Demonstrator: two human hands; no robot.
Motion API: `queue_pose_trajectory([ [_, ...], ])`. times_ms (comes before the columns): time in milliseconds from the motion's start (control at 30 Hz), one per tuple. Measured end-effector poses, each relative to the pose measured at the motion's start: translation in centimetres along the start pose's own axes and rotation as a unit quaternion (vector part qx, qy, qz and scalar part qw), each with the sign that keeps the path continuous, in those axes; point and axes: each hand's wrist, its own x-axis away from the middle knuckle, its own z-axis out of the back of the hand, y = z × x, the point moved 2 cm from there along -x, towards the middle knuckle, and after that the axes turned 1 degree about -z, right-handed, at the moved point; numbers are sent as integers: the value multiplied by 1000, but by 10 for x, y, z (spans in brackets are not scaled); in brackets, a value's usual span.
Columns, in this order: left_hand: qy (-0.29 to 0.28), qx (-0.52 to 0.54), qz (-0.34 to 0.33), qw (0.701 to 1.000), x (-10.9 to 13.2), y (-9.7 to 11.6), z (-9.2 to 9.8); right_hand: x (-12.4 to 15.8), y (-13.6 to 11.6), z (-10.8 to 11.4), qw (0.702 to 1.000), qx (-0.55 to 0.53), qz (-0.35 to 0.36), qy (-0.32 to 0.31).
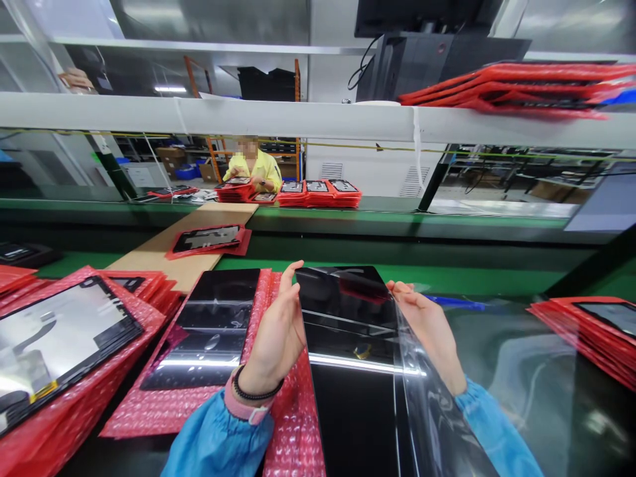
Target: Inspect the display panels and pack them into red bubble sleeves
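A glossy black screen panel (355,384) stands tilted in front of me, with ceiling light reflected in it. My left hand (278,331) grips its left edge. At the panel's upper right edge, my right hand (430,324) has its fingers curled on clear plastic film (422,397), which hangs along the right side; whether they also touch the panel, I cannot tell. Left of my hands, a second black screen panel (209,331) lies on red bubble wrap (149,414). More red bubble wrap shows beneath the held panel.
Stacked panels in red bubble bags (74,344) fill the left side; another stack (591,331) sits far right. A bagged panel (209,240) rests on a brown board (163,265). A blue strip (457,303) lies behind my right hand. Across the bench, a person in yellow (253,169) handles panels.
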Motion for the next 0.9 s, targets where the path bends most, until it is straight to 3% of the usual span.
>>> queue_pose_trajectory([
  [367, -11, 3, -8, 1000, 0, -1, -1, 12, -11, -11, 999, 21, 25, -10],
  [667, -14, 5, 6, 1000, 7, 4, -3, 20, -7, -19, 994, 91, 54, 17],
  [900, -15, -4, -36, 999, 9, 5, -3, 26, -7, -19, 989, 131, 73, 1],
])
